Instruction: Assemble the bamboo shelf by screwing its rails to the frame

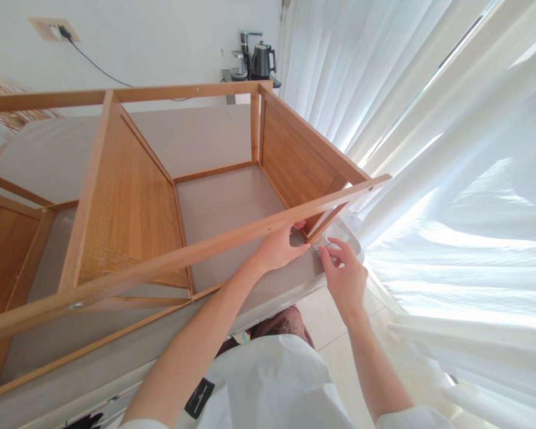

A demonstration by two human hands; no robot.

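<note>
A wooden shelf frame [232, 238] with slatted panels lies across a grey-covered surface [232, 196]. My left hand [279, 245] reaches under its front rail and curls round the lower right corner, thumb in front and fingertips partly hidden behind the wood. Just right of that corner, my right hand [345, 271] is closed in a pinch between thumb and index finger. A thin, bent metal piece, which looks like a hex key [315, 248], runs from the pinch to the corner; most of it is hidden.
White curtains [451, 238] hang close on the right. A dark kettle [262, 59] stands on a stand by the back wall. At the upper left a black cord runs from a wall socket [53, 30]. Dried stems [9, 101] show at the far left.
</note>
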